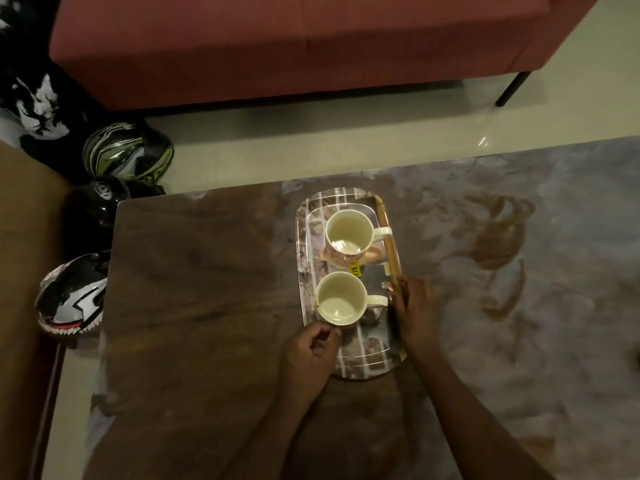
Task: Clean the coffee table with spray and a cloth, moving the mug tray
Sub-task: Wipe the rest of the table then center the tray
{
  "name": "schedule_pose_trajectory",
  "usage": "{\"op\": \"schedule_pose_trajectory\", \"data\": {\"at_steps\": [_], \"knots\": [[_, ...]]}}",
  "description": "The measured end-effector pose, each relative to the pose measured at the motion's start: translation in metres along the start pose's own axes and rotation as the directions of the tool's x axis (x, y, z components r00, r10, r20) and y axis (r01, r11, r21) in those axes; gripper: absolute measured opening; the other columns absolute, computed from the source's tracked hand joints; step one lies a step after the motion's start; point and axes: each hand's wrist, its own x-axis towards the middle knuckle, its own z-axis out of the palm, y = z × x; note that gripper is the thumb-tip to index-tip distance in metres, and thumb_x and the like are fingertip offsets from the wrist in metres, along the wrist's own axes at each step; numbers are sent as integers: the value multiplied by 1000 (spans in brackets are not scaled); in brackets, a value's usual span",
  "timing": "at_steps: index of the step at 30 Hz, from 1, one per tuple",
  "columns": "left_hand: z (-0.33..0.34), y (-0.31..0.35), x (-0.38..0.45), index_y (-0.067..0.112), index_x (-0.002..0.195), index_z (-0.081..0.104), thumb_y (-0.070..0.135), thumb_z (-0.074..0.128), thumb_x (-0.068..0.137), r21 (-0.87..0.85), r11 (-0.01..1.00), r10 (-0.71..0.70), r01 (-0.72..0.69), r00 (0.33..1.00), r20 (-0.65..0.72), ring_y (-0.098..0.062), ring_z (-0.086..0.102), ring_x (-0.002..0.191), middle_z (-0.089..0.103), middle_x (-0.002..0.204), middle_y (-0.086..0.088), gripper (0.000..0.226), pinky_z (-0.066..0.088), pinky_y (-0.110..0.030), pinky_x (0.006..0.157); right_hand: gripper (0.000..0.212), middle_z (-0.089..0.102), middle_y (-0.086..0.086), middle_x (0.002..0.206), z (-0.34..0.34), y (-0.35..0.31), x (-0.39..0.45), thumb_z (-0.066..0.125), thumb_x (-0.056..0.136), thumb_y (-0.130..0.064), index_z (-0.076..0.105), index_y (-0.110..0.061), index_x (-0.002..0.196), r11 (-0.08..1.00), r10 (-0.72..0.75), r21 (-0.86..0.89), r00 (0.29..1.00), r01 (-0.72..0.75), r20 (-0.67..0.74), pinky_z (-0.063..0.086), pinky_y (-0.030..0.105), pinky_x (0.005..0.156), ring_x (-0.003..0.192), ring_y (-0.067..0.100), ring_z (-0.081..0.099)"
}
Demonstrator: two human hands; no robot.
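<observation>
Gripping the mug tray [313, 237] from both long sides, the person's two hands meet it at its near half. The left hand [308, 355] curls over the tray's near-left rim, fingers [323, 336] closed on the edge just below the nearer mug [341, 297]. The right hand [412, 310] lies along the right rim, fingers pressed against the edge beside that mug's handle, thumb side over the rim.

The tray is oblong with a printed pattern and sits at the right edge of the dark wooden counter [194, 289], its long axis running away from the camera. Whether it rests on the wood or is lifted just clear cannot be told. Two pale mugs stand on it in a row, both with handles pointing right; the farther mug [349, 233] stands on a small mat, and a yellow tag [354, 270] shows between the two.

To the right lies a mottled grey-brown rug [519, 271]. Beyond the counter stands a red sofa [277, 46] on a pale floor. Several helmets [124, 150] lie to the left.
</observation>
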Motion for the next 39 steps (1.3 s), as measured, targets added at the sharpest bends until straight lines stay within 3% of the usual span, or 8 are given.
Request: {"op": "schedule_pose_trajectory", "data": {"at_steps": [6,12,18,23,27,30,33,39], "knots": [[-12,-23,46,24,104,59,18,65,89,78,997,-9,27,976,-216,-16,59,70,63,90,-4,17,51,-35,67,9,55,2,81,-4,3,4,58,86,2,62,-2,92,987,116,105,993,-118,22,25,20,60,72,18,49],[-10,-18,85,16,96,64,19,64,89,47,988,-141,147,983,-118,-19,61,67,65,72,2,7,46,-32,64,10,53,0,71,1,12,4,55,90,-1,59,-6,83,977,169,122,984,-175,58,31,7,53,62,16,47],[9,-22,80,13,83,61,16,66,86,-112,947,-307,300,951,-47,-24,57,60,58,63,-9,6,55,-47,61,8,58,2,74,-14,32,21,54,91,-3,60,-7,86,977,159,126,982,-172,102,28,26,55,65,17,53],[75,4,45,9,85,47,-2,60,92,-421,766,-514,486,856,51,-13,50,42,52,66,-15,18,47,-24,38,16,67,7,81,-52,68,71,53,86,-17,66,-8,89,998,3,63,980,-15,197,38,29,62,71,24,59],[135,21,14,7,86,48,0,64,90,-552,606,-625,573,772,115,-18,60,50,59,83,-25,17,52,-24,43,28,66,12,84,-76,87,113,52,80,-27,68,-7,92,996,-82,0,936,88,342,35,28,63,75,26,60],[167,33,-3,2,85,49,0,66,88,-624,528,-669,576,735,113,-22,68,54,61,85,-27,18,54,-25,45,16,66,11,88,-81,92,136,63,85,-17,69,-6,95,989,-144,18,903,150,404,41,30,67,78,27,62],[185,43,-13,-1,82,51,-2,65,88,-674,473,-694,566,711,110,-20,69,50,62,78,-24,16,55,-25,46,12,64,12,85,-83,92,143,65,84,-3,69,-3,96,978,-207,78,869,193,450,49,38,70,74,28,63],[176,40,-17,-3,88,57,6,63,93,-607,524,-684,598,720,119,-17,71,52,69,76,-19,12,57,-24,47,28,64,17,95,-83,103,131,59,84,-18,70,-4,105,981,-192,91,902,170,387,34,23,73,84,23,57]]}}
